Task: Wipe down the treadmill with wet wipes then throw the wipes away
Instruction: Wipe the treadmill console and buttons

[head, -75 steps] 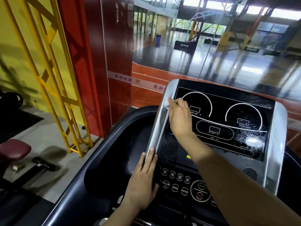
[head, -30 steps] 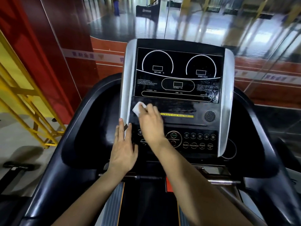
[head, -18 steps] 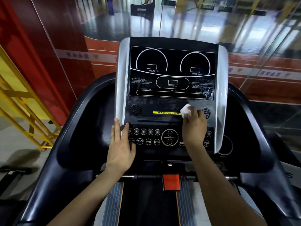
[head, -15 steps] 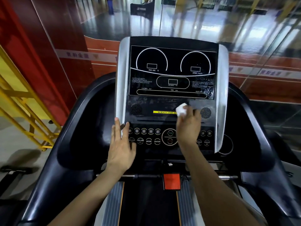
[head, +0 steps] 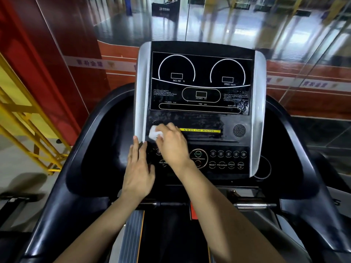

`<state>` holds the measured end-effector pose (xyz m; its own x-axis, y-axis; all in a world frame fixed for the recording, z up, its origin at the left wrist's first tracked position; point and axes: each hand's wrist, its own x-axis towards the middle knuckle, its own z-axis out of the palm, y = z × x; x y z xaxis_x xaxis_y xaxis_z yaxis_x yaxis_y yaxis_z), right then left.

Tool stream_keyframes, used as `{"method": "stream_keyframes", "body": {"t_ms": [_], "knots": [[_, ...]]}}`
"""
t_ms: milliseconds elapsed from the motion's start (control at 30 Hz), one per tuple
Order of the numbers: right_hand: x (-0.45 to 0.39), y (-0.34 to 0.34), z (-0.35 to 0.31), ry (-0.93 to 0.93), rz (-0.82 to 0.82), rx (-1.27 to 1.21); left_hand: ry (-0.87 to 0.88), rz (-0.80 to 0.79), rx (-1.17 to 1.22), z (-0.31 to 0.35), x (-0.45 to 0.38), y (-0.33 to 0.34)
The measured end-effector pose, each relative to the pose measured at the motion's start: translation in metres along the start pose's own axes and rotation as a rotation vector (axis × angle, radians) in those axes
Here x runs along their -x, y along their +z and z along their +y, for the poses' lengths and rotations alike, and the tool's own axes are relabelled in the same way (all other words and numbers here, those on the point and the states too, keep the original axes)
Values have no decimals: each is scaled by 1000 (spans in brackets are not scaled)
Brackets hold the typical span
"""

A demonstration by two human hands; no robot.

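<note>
Now the right hand grips a crumpled white wet wipe, pressing it against the treadmill console just left of the yellow strip; the left hand rests flat, fingers straight, on the console's lower left edge.

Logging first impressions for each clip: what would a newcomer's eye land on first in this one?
First, the treadmill console, upright at centre frame with its black display and two white dial arcs between silver side strips. Next, the right hand pressing a crumpled white wet wipe on the black panel at the left end of the yellow slogan strip, while the left hand rests flat by the console's lower left edge.
</note>
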<state>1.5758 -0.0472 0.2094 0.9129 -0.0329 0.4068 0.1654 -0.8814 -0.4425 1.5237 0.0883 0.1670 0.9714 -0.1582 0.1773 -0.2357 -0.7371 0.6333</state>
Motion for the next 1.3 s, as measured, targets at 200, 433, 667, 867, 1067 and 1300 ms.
{"method": "stream_keyframes", "body": {"t_ms": [200,433,667,867,1067,1300], "knots": [[12,-35,55,159,94,81,-5,74,-106,14,-2,5],[31,-90,137,380,264,154,286,38,-208,62,-11,29],[29,-109,168,451,373,123,422,-74,-317,96,-17,63],[0,-81,126,110,208,85,402,-71,-410,93,-23,76],[-7,-129,192,272,356,64,378,-66,-398,96,-22,79],[12,-96,163,127,321,89,354,-47,-380,99,-20,86]]}}
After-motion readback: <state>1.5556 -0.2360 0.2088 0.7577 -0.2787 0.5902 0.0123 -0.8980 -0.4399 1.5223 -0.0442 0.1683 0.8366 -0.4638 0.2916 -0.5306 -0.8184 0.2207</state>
